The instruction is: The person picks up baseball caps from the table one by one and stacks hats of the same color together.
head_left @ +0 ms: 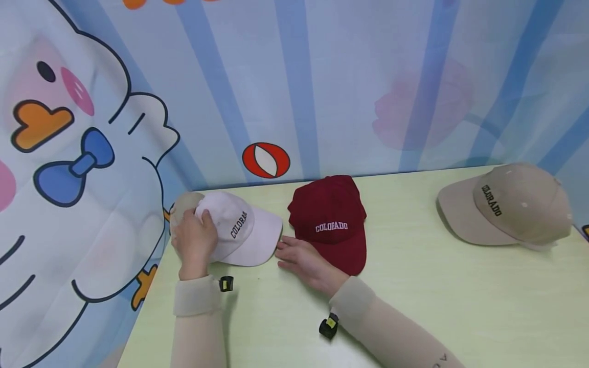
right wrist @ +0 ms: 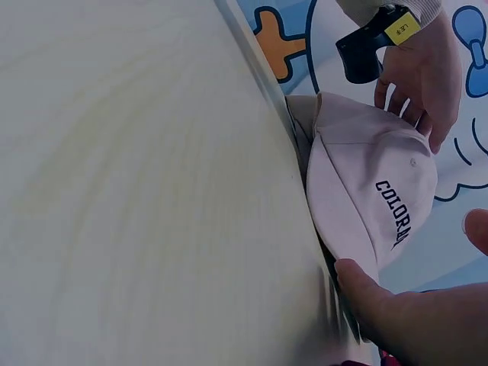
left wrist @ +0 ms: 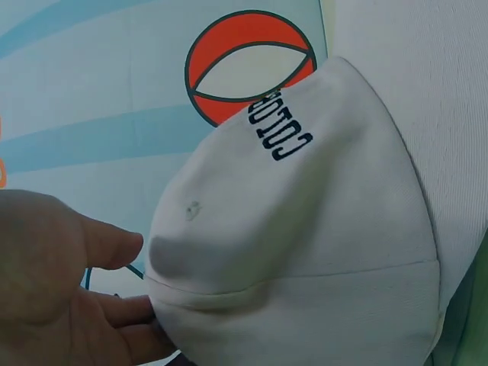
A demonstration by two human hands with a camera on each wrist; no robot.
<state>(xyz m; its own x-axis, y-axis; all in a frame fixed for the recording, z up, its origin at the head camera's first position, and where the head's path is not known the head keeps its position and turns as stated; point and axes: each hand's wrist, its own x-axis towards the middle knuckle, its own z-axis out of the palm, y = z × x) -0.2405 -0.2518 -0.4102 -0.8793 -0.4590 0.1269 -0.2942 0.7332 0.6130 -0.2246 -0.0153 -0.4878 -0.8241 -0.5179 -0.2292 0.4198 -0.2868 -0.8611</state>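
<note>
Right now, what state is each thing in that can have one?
White cap: crown up, brim rightward
Left beige cap: partly hidden behind white cap
Red cap: brim toward the person
Right beige cap: crown up, brim leftward
Left hand: touching white cap
Right hand: at white cap's brim

From my station I see a pale, yellow-green table (head_left: 409, 306), with faint grain-like streaks in the right wrist view, and at its left end a white cap (head_left: 234, 227) overlaps a mostly hidden beige cap (head_left: 181, 203) (I can't make out how much of either one actually bears on the surface). Just beside them, I have a maroon cap (head_left: 329, 217) sitting near the back edge with its brim toward the near side, and well apart at the right end, a second beige cap (head_left: 520, 207) lies with its brim pointing left.
</note>
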